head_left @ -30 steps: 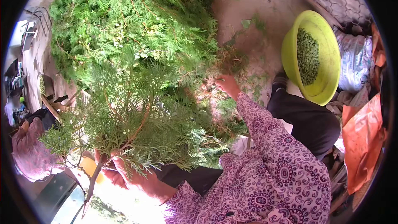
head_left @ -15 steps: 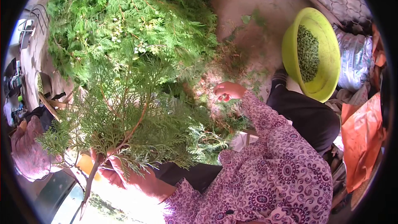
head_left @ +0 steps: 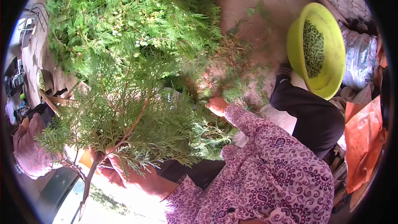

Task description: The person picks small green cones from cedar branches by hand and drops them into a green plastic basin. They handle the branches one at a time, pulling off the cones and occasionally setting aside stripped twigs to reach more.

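Observation:
My left hand (head_left: 124, 172) is closed around the woody stem of a leafy conifer branch (head_left: 128, 128), which stands tilted up with its flat green sprays spread out. My right hand (head_left: 217, 105) is at the branch's right side, by the loose sprigs, with its fingers curled inward. Its fingertips are partly hidden, and I cannot make out what is in them. Beyond both hands rises a big heap of cut conifer branches (head_left: 137, 20), with small pale cones among the leaves.
To the right, a yellow-green basin (head_left: 333, 58) tilts toward me, holding many small green cones (head_left: 313, 49). A white sack (head_left: 358, 60) and an orange sheet (head_left: 365, 141) lie beyond it. Brown clippings (head_left: 232, 54) litter the ground. Another person's sleeve or cloth (head_left: 31, 147) shows at far left.
My right hand has moved down and left, closer to the held branch. My left hand keeps its hold in about the same place. The basin appears slightly farther right and higher.

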`<state>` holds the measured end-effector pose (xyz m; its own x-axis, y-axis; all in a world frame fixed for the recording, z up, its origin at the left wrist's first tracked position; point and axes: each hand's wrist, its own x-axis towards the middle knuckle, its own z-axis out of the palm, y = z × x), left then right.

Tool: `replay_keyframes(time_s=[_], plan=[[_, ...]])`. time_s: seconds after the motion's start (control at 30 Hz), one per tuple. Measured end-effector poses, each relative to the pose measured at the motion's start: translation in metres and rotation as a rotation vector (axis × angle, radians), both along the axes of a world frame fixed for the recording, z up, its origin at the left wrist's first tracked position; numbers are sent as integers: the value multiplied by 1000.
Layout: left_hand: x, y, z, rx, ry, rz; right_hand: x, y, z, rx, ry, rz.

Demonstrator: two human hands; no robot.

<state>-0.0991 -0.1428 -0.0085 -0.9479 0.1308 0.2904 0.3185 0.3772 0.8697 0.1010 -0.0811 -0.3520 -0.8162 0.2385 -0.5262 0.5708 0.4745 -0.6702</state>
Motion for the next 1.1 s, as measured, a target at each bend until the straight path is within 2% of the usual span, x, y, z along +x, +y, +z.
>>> replay_keyframes(time_s=[0.07, 0.13, 0.17, 0.23, 0.27, 0.3, 0.37, 0.43, 0.47, 0.5, 0.57, 0.63, 0.73, 0.77, 0.83, 0.9, 0.93, 0.97, 1.03, 1.07, 1.1], plan=[[1, -1, -2, 95, -83, 9, 3, -5, -11, -44, -56, 4], [-1, 2, -3, -91, -16, 16, 7, -4, -17, -83, -66, 66], [3, 8, -2, -188, -13, 43, 2, 15, 25, -461, -209, -202], [14, 39, 21, 320, -264, -36, 2, 41, 52, -902, -209, -359], [12, 43, 20, 354, -250, -77, 11, 47, 47, -1060, -149, -404], [11, 43, 17, 390, -238, -121, 15, 59, 76, -1205, -158, -533], [10, 42, 19, 221, -240, -201, 27, 70, 109, -1441, -20, -672], [15, 50, 21, 289, -243, -306, 31, 79, 151, -1479, 87, -646], [15, 50, 20, 232, -251, -339, 33, 79, 166, -1543, 179, -613], [13, 49, 18, 176, -256, -372, 36, 79, 175, -1520, 194, -612], [13, 55, 8, 254, -220, -463, 43, 75, 192, -1573, 379, -570], [10, 59, -7, 175, -147, -543, 54, 71, 215, -1481, 456, -567], [16, 64, -1, 105, -97, -598, 73, 63, 250, -1547, 602, -840], [18, 64, 4, 40, -104, -604, 81, 69, 252, -1529, 611, -838], [18, 62, 10, -22, -119, -603, 102, 92, 253, -1393, 761, -873], [15, 61, 13, -96, -79, -553, 134, 119, 276, -887, 822, -962], [13, 60, 15, -77, -94, -542, 151, 141, 288, -1357, 958, -1058], [6, 61, 4, -1, -61, -536, 164, 157, 303, -1207, 1080, -1179], [4, 59, 6, 76, -137, -505, 177, 172, 317, -308, 1157, -1297], [7, 58, 14, 28, -109, -466, 212, 186, 294, 349, 851, -1189], [3, 58, 11, 50, -112, -479, 250, 199, 264, 946, 500, -975]])
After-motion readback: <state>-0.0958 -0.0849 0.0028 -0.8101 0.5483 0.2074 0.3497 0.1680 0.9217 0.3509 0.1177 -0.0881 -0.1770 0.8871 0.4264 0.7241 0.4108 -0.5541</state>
